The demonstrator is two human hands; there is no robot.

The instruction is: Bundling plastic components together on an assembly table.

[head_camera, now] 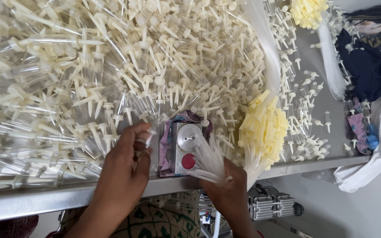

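Two bare hands, left hand (124, 169) and right hand (227, 185), bare forearms, no gloves or rings, thin red band at right wrist (258, 233)

Right hand (225, 183) grips clear tubes (208, 161); left hand (126, 161) touches the piled chambers (89, 79).

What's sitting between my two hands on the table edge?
In the head view, a small metal box with a round silver disc and red button sits between the left hand and right hand.
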